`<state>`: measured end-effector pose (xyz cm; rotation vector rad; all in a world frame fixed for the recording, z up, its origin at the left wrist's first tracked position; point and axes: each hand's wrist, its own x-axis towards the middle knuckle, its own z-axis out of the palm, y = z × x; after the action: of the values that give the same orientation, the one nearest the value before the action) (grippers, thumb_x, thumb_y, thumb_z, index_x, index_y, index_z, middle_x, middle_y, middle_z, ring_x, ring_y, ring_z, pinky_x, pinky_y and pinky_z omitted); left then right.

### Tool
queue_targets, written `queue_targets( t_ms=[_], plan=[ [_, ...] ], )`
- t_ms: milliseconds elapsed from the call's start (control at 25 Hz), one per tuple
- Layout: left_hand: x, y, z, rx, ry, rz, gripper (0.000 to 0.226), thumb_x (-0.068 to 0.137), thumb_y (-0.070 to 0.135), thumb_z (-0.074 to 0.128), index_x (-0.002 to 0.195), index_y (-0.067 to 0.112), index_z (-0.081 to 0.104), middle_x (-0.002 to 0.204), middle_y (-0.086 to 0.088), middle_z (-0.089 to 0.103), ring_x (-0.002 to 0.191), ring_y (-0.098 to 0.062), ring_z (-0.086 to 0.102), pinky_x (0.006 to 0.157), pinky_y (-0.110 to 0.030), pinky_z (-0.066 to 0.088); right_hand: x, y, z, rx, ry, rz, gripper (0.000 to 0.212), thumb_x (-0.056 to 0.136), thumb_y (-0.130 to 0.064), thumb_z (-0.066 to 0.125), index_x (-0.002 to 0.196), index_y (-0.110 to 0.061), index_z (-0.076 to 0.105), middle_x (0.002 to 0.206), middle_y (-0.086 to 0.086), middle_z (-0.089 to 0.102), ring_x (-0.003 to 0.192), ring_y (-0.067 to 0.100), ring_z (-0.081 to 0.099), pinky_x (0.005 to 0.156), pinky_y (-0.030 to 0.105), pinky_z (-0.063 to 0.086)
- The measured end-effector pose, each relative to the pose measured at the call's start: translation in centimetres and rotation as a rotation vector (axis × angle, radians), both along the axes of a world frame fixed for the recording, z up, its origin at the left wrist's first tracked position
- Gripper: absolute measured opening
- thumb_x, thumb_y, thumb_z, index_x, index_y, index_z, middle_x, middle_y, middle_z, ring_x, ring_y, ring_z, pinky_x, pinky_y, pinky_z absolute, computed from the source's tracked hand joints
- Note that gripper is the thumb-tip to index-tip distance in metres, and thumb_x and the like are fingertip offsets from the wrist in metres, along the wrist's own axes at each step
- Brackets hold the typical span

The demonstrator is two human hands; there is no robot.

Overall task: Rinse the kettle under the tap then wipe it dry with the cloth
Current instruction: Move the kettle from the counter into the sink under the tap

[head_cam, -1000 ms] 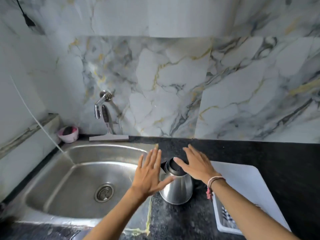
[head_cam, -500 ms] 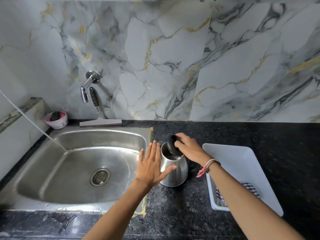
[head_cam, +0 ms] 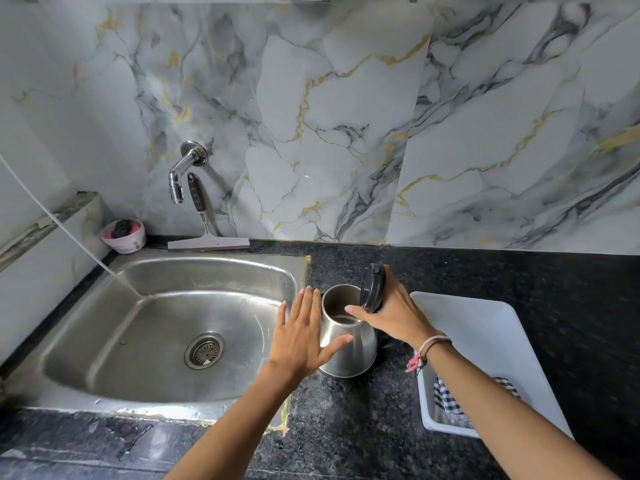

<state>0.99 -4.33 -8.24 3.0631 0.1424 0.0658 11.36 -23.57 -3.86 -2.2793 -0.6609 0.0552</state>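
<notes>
Fingers [head_cam: 304,299] of your left hand [head_cam: 303,336] lie spread and flat against the left flank of the kettle [head_cam: 348,344], thumb across its front, steadying rather than gripping. Head view: the kettle stands upright on the black worktop [head_cam: 346,427], just beside the right rim of the sink [head_cam: 166,271], its long axis vertical. Your right hand [head_cam: 398,315] reaches over the mouth from the right, thumb on the near rim, fingers curled behind the raised lid [head_cam: 373,287], which stands hinged open. Whether they pinch the lid or the handle beneath cannot be told. The tap [head_cam: 178,178] sits on the wall far left, well apart, beyond the basin; no water is seen at its spout. The coming move therefore runs leftward, across your left hand. The checked cloth [head_cam: 446,401] waits in the white tray [head_cam: 485,327] on the right, under your right forearm.
</notes>
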Motion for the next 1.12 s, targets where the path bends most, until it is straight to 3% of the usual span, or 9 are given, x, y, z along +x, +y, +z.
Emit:
queue_targets(
  t_ms=[240,520,840,1000,1120],
  plan=[
    [0.0,0.1,-0.4,0.009,-0.034,0.017,0.116,0.079,0.09,0.005,0.163,0.01,0.005,0.173,-0.009,0.006,0.16,-0.024,0.006,0.129,-0.049,0.01,1.3,-0.4,-1.5,-0.193,-0.179,0.045,0.051,0.078,-0.052,0.073,0.115,-0.022,0.053,0.09,0.01,0.077,0.086,0.04,0.073,0.072,0.046,0.059],
    [0.2,2.3,-0.1,0.022,-0.072,0.014,0.12,0.079,0.092,0.002,0.162,0.007,0.014,0.172,-0.009,0.013,0.16,-0.023,0.009,0.129,-0.052,0.011,2.2,2.3,-0.9,-0.187,-0.253,-0.006,0.05,0.072,-0.049,0.078,0.109,-0.019,0.062,0.077,0.008,0.077,0.078,0.037,0.074,0.068,0.04,0.059],
    [1.4,16.5,3.4,0.058,-0.173,-0.017,0.115,0.084,0.09,0.017,0.157,0.003,0.033,0.166,-0.014,0.031,0.155,-0.028,0.028,0.123,-0.056,0.027,2.7,15.9,2.5,-0.121,-0.288,-0.043,0.052,0.068,-0.057,0.067,0.103,-0.019,0.063,0.074,0.003,0.077,0.074,0.03,0.075,0.069,0.037,0.06],
    [1.8,24.8,4.0,0.085,-0.159,0.005,0.115,0.082,0.091,0.016,0.16,0.006,0.024,0.17,-0.011,0.022,0.158,-0.025,0.018,0.127,-0.054,0.018,3.0,24.4,2.9,-0.075,-0.292,-0.054,0.053,0.063,-0.061,0.062,0.097,-0.02,0.062,0.078,0.006,0.076,0.078,0.034,0.074,0.066,0.032,0.055],
    [1.9,30.5,3.3,0.085,-0.177,0.037,0.113,0.083,0.089,0.015,0.16,0.007,0.027,0.169,-0.011,0.024,0.158,-0.026,0.021,0.127,-0.054,0.017,3.5,30.7,2.4,-0.112,-0.251,-0.063,0.062,0.059,-0.069,0.055,0.1,-0.023,0.061,0.084,0.008,0.078,0.087,0.038,0.073,0.072,0.039,0.058]
  ],
)
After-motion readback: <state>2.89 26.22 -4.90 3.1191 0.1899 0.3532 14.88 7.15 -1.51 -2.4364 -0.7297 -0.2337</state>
